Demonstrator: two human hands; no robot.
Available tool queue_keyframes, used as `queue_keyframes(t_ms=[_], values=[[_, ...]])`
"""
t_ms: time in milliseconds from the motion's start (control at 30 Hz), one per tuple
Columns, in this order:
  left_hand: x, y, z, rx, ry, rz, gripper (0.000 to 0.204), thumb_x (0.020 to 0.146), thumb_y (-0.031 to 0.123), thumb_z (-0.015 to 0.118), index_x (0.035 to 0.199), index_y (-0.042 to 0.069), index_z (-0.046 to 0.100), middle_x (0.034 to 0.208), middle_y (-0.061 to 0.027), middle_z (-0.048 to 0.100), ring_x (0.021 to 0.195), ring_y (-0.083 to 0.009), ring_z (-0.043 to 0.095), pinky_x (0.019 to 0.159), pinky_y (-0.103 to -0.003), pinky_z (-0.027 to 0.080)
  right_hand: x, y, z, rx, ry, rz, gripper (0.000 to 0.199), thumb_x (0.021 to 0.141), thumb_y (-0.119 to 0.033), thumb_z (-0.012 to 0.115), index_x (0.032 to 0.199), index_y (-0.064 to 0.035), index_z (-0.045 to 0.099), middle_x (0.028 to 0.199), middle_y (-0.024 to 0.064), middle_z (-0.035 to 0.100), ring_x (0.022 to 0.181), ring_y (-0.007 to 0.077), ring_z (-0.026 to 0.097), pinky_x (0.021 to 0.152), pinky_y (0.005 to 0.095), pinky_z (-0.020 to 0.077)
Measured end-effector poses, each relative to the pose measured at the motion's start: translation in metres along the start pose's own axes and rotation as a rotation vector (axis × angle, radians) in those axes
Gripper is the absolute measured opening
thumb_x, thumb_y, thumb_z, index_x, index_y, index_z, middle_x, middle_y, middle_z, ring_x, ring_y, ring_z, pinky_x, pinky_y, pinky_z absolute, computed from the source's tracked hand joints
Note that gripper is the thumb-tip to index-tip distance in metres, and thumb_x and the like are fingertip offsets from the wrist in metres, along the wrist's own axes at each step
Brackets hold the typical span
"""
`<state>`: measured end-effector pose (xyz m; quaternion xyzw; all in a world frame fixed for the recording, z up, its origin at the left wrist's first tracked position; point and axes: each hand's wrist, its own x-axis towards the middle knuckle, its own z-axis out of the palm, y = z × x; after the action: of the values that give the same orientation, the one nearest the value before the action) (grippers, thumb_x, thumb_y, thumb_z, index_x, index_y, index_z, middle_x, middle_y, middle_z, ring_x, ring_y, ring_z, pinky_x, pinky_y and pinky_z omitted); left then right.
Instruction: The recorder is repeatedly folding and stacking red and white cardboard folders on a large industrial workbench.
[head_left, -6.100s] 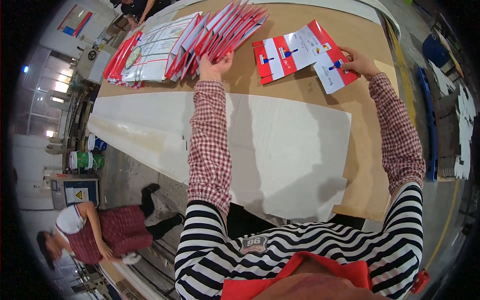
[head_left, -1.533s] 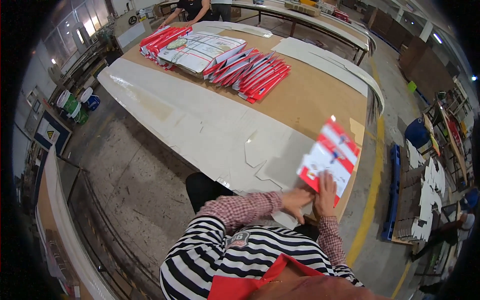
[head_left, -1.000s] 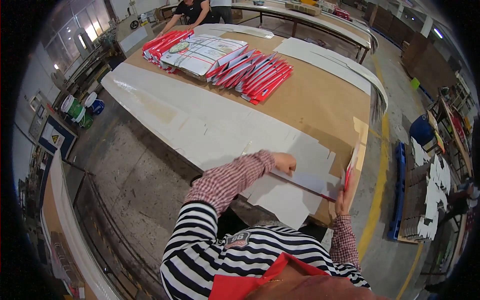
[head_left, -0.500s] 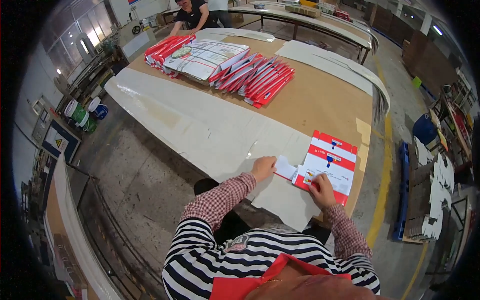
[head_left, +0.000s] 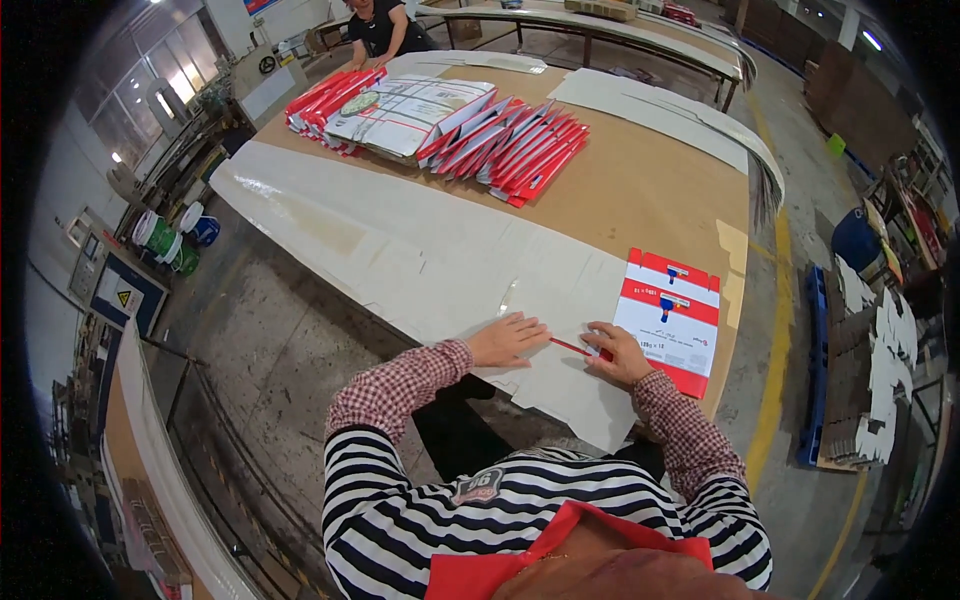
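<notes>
Both hands (head_left: 508,340) (head_left: 620,352) slid left — one flat carton (head_left: 668,318).

A single head-worn fisheye view looks steeply down from above the person's chest onto the near edge of the table (head_left: 640,190), close to both forearms. Straight edges bow toward the dark rim; the workshop floor fills the left.
</notes>
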<state>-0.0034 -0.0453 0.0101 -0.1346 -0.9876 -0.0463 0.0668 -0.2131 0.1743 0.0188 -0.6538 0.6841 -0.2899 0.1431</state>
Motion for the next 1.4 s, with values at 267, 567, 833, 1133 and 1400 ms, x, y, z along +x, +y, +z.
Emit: queue_keyframes(t_ms=[267, 567, 833, 1133, 1400], values=[[0.034, -0.015, -0.005, -0.317, 0.276, -0.572, 0.058, 0.074, 0.026, 0.072, 0.121, 0.003, 0.049, 0.108, -0.0144, 0.056, 0.102, -0.0297, 0.051, 0.104, -0.043, 0.03, -0.003, 0.007, 0.001, -0.025, -0.003, -0.014, 0.048, 0.081, -0.041, 0.061, 0.118, -0.0103, 0.06, 0.127, 0.0093, 0.053, 0.098, 0.0289, 0.055, 0.089, 0.0388, 0.0438], [0.029, 0.036, 0.055, -1.004, 1.29, -1.275, 0.091, 0.074, 0.013, 0.076, 0.142, 0.0, 0.017, 0.128, -0.0184, 0.039, 0.11, -0.0243, 0.047, 0.091, -0.039, 0.044, -0.001, 0.001, 0.0, -0.014, -0.005, 0.01, 0.049, 0.083, -0.043, 0.059, 0.119, -0.01, 0.06, 0.128, 0.0093, 0.053, 0.098, 0.0283, 0.055, 0.09, 0.0388, 0.043], [0.036, 0.022, 0.018, -1.454, 1.013, -1.357, 0.022, 0.078, 0.0, 0.063, 0.097, -0.007, 0.056, 0.082, -0.0099, 0.061, 0.063, -0.013, 0.059, 0.057, -0.025, 0.052, -0.007, 0.001, 0.006, 0.025, 0.016, 0.009, 0.047, 0.081, -0.039, 0.061, 0.116, -0.008, 0.062, 0.127, 0.0113, 0.055, 0.1, 0.0302, 0.054, 0.092, 0.039, 0.0424], [0.111, 0.023, 0.012, -0.251, 0.233, -0.086, 0.079, 0.072, 0.046, 0.065, 0.131, 0.004, 0.034, 0.138, -0.0188, 0.033, 0.132, -0.0355, 0.027, 0.108, -0.048, 0.02, -0.011, -0.014, -0.037, -0.116, -0.364, 0.111, 0.061, 0.065, -0.027, 0.074, 0.12, -0.0078, 0.056, 0.126, 0.0126, 0.053, 0.113, 0.0332, 0.049, 0.096, 0.0416, 0.039], [0.107, 0.02, 0.033, -0.222, 0.174, -0.124, 0.094, 0.081, 0.073, 0.033, 0.141, 0.003, 0.024, 0.147, -0.0194, 0.023, 0.137, -0.0345, 0.019, 0.11, -0.052, 0.013, -0.044, 0.001, -0.019, -0.295, 0.169, 0.179, 0.077, 0.066, -0.02, 0.078, 0.134, -0.0117, 0.043, 0.143, 0.0095, 0.035, 0.133, 0.0298, 0.03, 0.111, 0.0452, 0.0233]])
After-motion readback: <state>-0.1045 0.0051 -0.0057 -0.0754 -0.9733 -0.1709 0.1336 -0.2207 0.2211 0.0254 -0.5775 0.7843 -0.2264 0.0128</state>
